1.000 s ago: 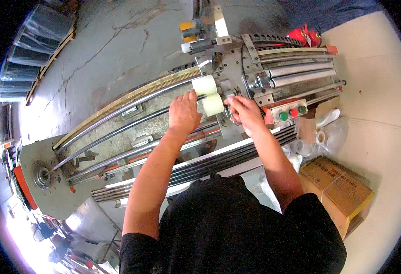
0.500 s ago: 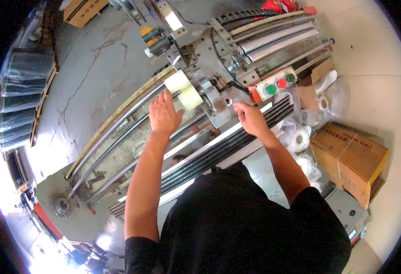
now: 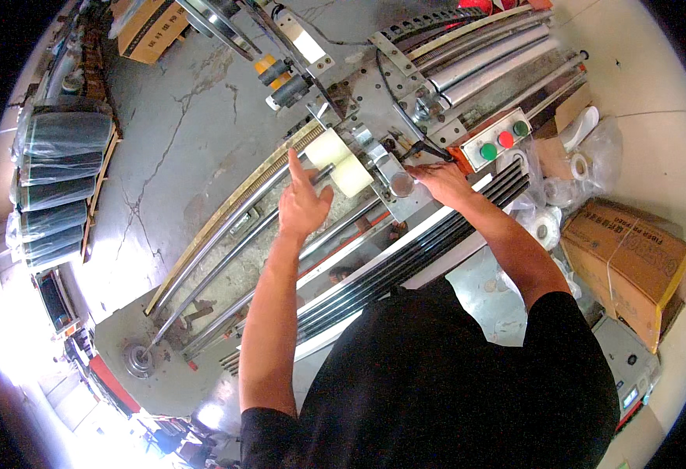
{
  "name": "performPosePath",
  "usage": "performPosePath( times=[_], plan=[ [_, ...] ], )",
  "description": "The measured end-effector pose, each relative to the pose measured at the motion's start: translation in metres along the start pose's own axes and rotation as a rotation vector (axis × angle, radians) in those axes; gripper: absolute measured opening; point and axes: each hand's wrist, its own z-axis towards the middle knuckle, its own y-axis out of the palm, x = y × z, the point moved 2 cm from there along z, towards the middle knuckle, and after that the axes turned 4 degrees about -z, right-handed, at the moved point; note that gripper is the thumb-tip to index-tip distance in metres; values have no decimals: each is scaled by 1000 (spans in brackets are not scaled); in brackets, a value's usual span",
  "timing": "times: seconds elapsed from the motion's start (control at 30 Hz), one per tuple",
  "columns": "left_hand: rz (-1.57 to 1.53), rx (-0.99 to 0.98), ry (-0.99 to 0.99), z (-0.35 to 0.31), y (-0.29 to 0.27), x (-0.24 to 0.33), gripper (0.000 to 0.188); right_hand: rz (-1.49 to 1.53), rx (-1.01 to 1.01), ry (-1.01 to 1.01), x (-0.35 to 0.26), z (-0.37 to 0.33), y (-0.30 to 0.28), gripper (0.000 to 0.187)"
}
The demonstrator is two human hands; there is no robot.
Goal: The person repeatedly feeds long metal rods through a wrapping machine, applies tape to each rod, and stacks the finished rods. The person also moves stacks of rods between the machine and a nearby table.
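Note:
My left hand (image 3: 304, 207) is over the metal rods (image 3: 230, 258) of a long machine, index finger stretched out and thumb apart, with nothing in it. Just right of it sit two cream-white rollers (image 3: 339, 162), close to the fingers. My right hand (image 3: 444, 184) is at the carriage, its fingers drawn together beside a round metal knob (image 3: 401, 184) and below a black lever (image 3: 427, 148). What those fingertips hold, if anything, is hidden. A metal clamp block (image 3: 376, 150) stands between the rollers and the knob.
A control box (image 3: 495, 141) with green and red buttons sits right of my right hand. Dark rods (image 3: 421, 246) lie along the machine's near side. A cardboard carton (image 3: 628, 262) and plastic-wrapped rolls (image 3: 544, 227) stand at the right. Film-wrapped dark rolls (image 3: 62, 168) are at the far left.
My right hand has moved in to the carriage by the knob. My left hand has come off the rollers' edge, its index finger now extended. The whole view has shifted slightly.

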Motion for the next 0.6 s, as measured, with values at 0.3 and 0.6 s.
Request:
performPosePath(
  times=[0.3, 0.6],
  plan=[
    [-352, -287, -133, 33, -18, -10, 101, 288, 213, 297, -37, -26, -36, 35],
    [-545, -293, -170, 44, -10, -12, 95, 549, 403, 368, -109, -43, -81, 35]
  ],
)
